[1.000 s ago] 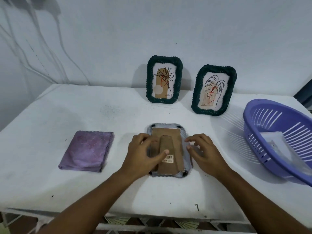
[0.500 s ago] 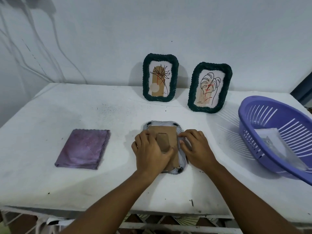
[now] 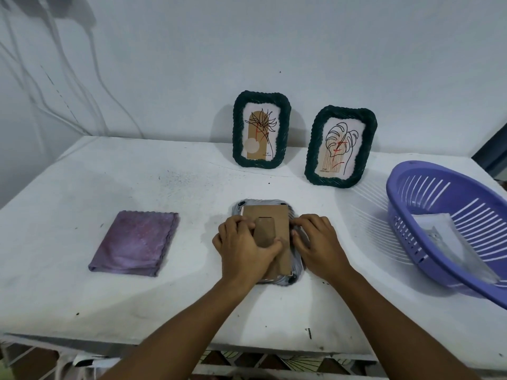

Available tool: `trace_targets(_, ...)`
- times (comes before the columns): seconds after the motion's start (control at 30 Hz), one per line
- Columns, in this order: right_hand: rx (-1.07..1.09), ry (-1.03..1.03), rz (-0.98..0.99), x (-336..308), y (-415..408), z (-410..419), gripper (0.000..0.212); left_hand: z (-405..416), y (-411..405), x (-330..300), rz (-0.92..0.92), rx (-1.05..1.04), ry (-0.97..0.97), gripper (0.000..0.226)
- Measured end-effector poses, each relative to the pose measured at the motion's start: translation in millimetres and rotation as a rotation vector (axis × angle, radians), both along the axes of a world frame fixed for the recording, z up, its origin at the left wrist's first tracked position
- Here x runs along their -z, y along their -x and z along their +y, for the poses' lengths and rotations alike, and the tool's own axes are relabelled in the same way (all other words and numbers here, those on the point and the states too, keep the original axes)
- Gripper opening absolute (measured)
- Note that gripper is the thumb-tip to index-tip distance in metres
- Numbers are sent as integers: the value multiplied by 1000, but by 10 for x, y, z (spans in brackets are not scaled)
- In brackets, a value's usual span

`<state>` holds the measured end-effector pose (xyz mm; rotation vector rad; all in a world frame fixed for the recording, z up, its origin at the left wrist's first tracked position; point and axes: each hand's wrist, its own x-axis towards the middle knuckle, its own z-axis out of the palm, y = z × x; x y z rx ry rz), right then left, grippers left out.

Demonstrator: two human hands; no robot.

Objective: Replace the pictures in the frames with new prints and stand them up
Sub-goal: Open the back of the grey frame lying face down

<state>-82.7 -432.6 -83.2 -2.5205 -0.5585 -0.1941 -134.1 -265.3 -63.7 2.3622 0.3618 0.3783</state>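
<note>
1. A grey frame (image 3: 297, 266) lies face down near the middle of the desk (image 3: 82, 311), a little toward the near edge, with its brown cardboard backing (image 3: 277, 218) turned up
2. The left hand (image 3: 244, 250) sits over the left half of the backing, fingers curled; its thumb reaches across the lower end of the cardboard stand flap (image 3: 264, 233) and the fingers come round the flap's other side, so it pinches the flap
3. The right hand (image 3: 319, 246) rests on the right rim of the frame, fingers bent, the tips pressed at the right edge of the backing. Whether it grips that edge or only presses on it I cannot tell from here
4. Two dark green woven frames stand upright along the far edge, against the wall: the left green frame (image 3: 261, 130) holds a spiky plant drawing, the right green frame (image 3: 341, 146) a big leaf drawing and leans slightly
5. A folded purple cloth (image 3: 134, 244) lies flat toward the left side of the desk, well apart from the hands
6. A purple slatted basket (image 3: 406, 187) sits at the right edge, with clear plastic sleeves (image 3: 450, 242) and pale paper inside
</note>
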Motion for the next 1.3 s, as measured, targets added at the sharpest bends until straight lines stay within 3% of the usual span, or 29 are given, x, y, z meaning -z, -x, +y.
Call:
trace_targets(0.17, 7, -8, 7, -11, 8, 4, 41, 17, 19, -63, -5, 23, 146, 55)
trace_targets(0.33, -2, 13, 16, -42, 31, 5, 53, 48, 34, -122, 13, 25, 282, 51)
trace_targets(0.63, -30, 62, -27, -38, 16, -4, 37, 368, -73, -368, -55, -71, 574, 39)
trace_targets(0.8, -34, 36, -36, -41, 20, 6, 41, 866, -55, -389, -56, -163, 460, 42)
trace_targets(1.07, 59, -82, -18, -68, -1, 87, 19, 1269, 175, -71, 29, -99, 139, 46)
trace_targets(1.3, 185, -39, 20, -115, 31, 256, 27, 1367, 226, -6, 71, -76, 7, 55)
